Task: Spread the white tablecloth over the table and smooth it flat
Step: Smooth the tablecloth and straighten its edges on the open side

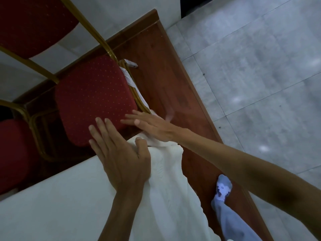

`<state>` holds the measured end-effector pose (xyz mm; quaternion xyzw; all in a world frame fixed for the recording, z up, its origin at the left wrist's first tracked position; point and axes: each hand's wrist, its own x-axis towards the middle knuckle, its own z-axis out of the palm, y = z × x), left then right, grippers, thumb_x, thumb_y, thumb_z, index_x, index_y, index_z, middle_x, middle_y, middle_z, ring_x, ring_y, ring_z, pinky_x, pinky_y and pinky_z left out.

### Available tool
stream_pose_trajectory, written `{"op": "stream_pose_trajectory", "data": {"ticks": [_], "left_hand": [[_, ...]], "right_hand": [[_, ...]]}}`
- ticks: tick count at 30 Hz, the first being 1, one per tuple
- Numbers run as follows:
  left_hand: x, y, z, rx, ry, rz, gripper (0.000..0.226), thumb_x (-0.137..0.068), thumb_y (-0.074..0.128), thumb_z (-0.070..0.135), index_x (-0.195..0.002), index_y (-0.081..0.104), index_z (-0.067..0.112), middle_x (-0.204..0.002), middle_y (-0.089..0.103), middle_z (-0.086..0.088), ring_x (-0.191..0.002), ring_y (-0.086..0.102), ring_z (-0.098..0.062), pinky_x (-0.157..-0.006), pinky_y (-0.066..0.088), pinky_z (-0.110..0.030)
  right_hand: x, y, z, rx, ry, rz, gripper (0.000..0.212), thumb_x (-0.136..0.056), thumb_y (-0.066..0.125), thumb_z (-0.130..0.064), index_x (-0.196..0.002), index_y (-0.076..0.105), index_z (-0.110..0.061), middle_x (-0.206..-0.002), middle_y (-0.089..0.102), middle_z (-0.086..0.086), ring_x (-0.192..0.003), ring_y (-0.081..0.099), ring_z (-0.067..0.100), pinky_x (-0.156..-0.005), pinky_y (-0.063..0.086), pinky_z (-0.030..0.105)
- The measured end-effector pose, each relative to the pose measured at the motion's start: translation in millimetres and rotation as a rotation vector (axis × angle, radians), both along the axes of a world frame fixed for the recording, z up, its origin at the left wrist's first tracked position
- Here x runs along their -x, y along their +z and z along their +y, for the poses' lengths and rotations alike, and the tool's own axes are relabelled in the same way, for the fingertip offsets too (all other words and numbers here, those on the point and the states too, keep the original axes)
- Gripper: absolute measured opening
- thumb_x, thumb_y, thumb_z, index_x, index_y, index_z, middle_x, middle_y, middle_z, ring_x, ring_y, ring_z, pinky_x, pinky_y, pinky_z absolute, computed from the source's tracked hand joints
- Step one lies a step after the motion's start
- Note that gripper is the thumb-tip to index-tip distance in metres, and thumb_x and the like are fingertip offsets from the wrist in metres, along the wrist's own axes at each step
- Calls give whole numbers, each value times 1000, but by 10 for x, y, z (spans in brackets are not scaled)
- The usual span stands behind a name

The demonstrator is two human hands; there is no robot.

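Cloth fills the lower half of the head view: the white tablecloth (73, 197) lies over the surface at the lower left, and at the corner its overhang falls in soft folds toward the wooden floor strip (166, 80). The left hand (119, 153) lies flat at that corner, fingers spread and the thumb pressing a ridge of bunched fabric. The right hand (151, 126) reaches across just beyond it, fingers extended and slightly blurred, palm over a wad of cloth caught beside the red chair seat (93, 100); neither hand is closed around anything. A strip of white runs on behind the chair's gold frame (135, 91). A foot in a pale patterned sock (223, 187) stands on the wood beside the hanging fabric.

The cloth looks light, limp and lightly textured, so it should slide easily and crease where bunched. Its hem at the corner seems the best place to pinch, drawing the trapped part clear of the chair.
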<state>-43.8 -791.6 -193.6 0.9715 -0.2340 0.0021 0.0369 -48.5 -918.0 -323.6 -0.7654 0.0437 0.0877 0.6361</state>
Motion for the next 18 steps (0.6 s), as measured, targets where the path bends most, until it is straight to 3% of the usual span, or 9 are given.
{"op": "stream_pose_trajectory", "data": {"ticks": [4, 7, 11, 13, 16, 18], "left_hand": [[-11, -7, 0, -12, 11, 10, 85, -86, 38, 41, -158, 15, 3, -167, 11, -15, -156, 3, -31, -126, 8, -51], [-12, -7, -16, -11, 11, 12, 86, -85, 36, 44, -158, 16, 4, -168, 11, -13, -156, 2, -30, -127, 7, -50], [-29, -31, 4, -3, 14, 13, 85, -85, 37, 43, -158, 17, 4, -168, 12, -14, -156, 3, -30, -127, 7, -50], [-29, -31, 6, -7, 19, 10, 85, -85, 38, 42, -158, 17, 4, -167, 12, -14, -156, 4, -30, -127, 7, -50], [-17, -20, -4, -1, 11, 14, 84, -86, 39, 41, -157, 18, 2, -167, 13, -15, -156, 4, -30, -127, 8, -50], [-22, -18, 0, -6, 13, 12, 84, -86, 40, 40, -157, 18, 1, -167, 13, -15, -156, 4, -30, -127, 9, -51]], "right_hand": [[43, -183, 100, 122, 173, -11, 55, -107, 13, -48, -156, 36, -33, -168, 22, 5, -158, 3, 21, -125, -8, 46], [36, -588, -43, 379, 191, 62, 67, -100, 11, -68, -156, 32, -38, -169, 16, 9, -158, 2, 28, -126, -3, 55], [12, -970, -262, 598, 107, 361, 92, -89, 21, -84, -162, 15, -29, -170, 5, 14, -157, -3, 34, -125, 0, 56], [-126, -917, -316, 545, 29, 396, 92, -91, 28, -82, -162, 16, -25, -169, 12, 14, -156, 6, 36, -125, 6, 57], [-329, -409, -259, 229, 22, 200, 67, -99, 30, -71, -151, 42, -29, -153, 47, 3, -140, 42, 23, -120, 30, 47], [-355, -132, -165, 114, 157, 180, 56, -104, 32, -61, -148, 48, -32, -153, 49, -1, -141, 44, 19, -121, 27, 39]]}}
